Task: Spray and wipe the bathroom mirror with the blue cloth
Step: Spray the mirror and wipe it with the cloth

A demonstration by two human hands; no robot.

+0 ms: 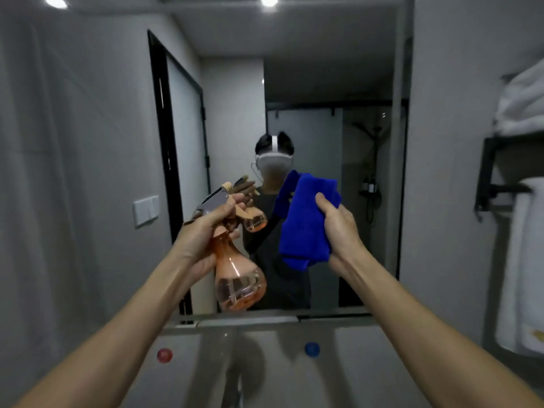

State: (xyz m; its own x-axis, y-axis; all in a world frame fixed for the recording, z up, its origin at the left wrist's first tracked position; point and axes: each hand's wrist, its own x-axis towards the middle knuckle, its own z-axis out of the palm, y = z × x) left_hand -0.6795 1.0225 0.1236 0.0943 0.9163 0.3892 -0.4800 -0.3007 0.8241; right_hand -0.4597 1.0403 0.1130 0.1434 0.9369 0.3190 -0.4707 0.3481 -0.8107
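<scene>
The bathroom mirror [323, 83] fills the wall ahead and reflects a person wearing a headset. My left hand [206, 228] grips the neck of a clear orange spray bottle [238, 278] with a grey trigger head, held upright in front of the glass, nozzle pointing at the mirror. My right hand [338, 228] holds a folded blue cloth [306, 219] raised close to the mirror, right of the bottle. Whether the cloth touches the glass I cannot tell. Reflections of bottle and cloth show just behind them.
Below the mirror is a white basin [206, 363] with a red-marked tap [164, 355], a blue-marked tap [312, 348] and a spout between. A black rack [494, 172] with white towels [524, 107] hangs on the right wall. A light switch [146, 209] appears left.
</scene>
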